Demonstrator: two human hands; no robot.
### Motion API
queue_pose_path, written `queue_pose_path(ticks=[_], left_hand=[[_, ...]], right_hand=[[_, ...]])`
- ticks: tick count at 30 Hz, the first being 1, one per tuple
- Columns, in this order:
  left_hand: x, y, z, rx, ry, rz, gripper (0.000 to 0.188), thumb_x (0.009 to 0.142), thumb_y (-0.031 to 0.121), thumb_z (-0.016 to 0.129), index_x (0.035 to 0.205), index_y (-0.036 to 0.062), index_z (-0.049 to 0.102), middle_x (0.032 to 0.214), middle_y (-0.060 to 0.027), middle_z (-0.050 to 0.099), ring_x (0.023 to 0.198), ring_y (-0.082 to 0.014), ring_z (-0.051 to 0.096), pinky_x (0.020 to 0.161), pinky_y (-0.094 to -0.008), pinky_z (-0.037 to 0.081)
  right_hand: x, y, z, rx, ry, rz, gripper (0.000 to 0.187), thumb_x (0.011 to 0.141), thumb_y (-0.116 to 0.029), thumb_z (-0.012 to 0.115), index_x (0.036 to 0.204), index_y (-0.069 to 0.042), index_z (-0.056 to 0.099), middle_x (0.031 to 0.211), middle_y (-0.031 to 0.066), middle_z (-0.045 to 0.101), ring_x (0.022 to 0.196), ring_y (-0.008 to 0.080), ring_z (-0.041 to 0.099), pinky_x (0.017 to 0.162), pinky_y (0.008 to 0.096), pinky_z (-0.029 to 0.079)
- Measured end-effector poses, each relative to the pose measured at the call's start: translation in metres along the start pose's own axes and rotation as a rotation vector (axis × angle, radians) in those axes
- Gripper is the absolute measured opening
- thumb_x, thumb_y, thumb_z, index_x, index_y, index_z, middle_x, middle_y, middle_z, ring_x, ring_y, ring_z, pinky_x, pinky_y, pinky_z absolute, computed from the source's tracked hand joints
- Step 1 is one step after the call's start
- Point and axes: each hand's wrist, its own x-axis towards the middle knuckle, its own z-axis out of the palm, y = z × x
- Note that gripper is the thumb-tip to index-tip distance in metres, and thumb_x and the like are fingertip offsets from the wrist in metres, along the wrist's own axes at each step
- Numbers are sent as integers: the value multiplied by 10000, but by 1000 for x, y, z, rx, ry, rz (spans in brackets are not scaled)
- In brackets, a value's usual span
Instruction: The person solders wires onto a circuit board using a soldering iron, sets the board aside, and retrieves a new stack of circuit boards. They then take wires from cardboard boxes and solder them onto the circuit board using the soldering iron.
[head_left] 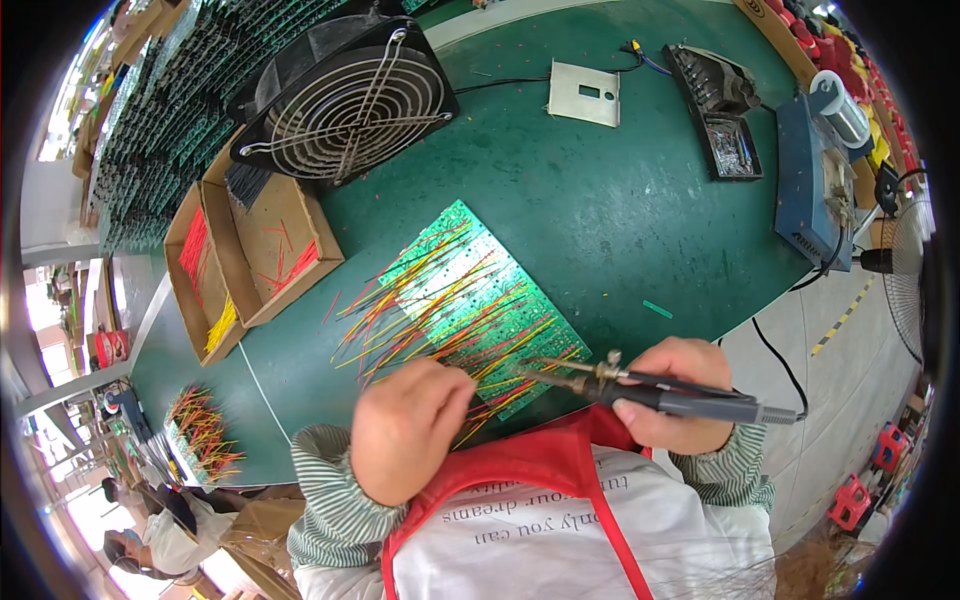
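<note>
A green circuit board [500, 285] lies at an angle on the green table, with rows of red, yellow and black wires [425, 310] sticking out over its left side. My right hand [690, 362] grips a soldering iron [690, 402] with a thin metal guide alongside its tip. That tip reaches the lower right part of the board, among the wire ends. Close by on the left, my left hand [408, 425] is closed over the board's lower edge, fingertips pinched by the wires. Whatever the pinch holds is hidden.
A black fan [355, 115] stands behind a divided cardboard box [262, 318] of loose wires. Farther right are a metal plate [584, 94], a black tray [735, 178], and a blue soldering station [808, 190] with a solder spool [840, 112]. Another wired board [185, 450] lies far left.
</note>
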Motion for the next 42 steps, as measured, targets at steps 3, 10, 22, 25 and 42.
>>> queue_pose_path(ticks=[3, 10, 22, 25, 42], left_hand=[[-14, -7, 14, -118, -45, -21, 92, 763, 20, 656, 849, 19, 627, 770, -116, 580, 685, -302, 589, 598, -374, 479], [-18, -13, 28, -156, -34, -94, 83, 763, 32, 664, 836, 24, 624, 768, -112, 577, 691, -301, 585, 609, -375, 479], [-21, -11, 28, -16, 26, -1, 70, 783, 34, 668, 835, 1, 635, 749, -120, 593, 627, -271, 591, 572, -341, 476], [-22, -8, 26, -12, 29, 39, 67, 784, 26, 658, 840, 0, 634, 750, -127, 599, 661, -300, 597, 597, -360, 481], [-21, -13, 25, -76, -58, -40, 78, 798, 55, 639, 853, 24, 594, 764, -117, 585, 690, -313, 590, 608, -387, 482]], right_hand=[[4, -4, 11, 42, -57, 23, 193, 696, -73, 736, 802, -21, 583, 590, 41, 600, 470, 147, 582, 455, 257, 430], [3, -2, 19, 56, -74, 57, 176, 718, -67, 716, 799, -13, 569, 608, 46, 616, 481, 134, 592, 456, 254, 426], [6, -3, 21, 47, -65, 25, 165, 720, -55, 704, 791, -13, 560, 597, 52, 608, 468, 142, 581, 446, 260, 418], [6, -1, 21, 51, -66, 18, 166, 718, -53, 704, 790, -13, 559, 596, 51, 606, 467, 142, 580, 446, 261, 418], [5, 1, 25, 22, -106, 79, 187, 695, -89, 723, 784, -32, 569, 596, 44, 608, 481, 158, 597, 454, 265, 436]])
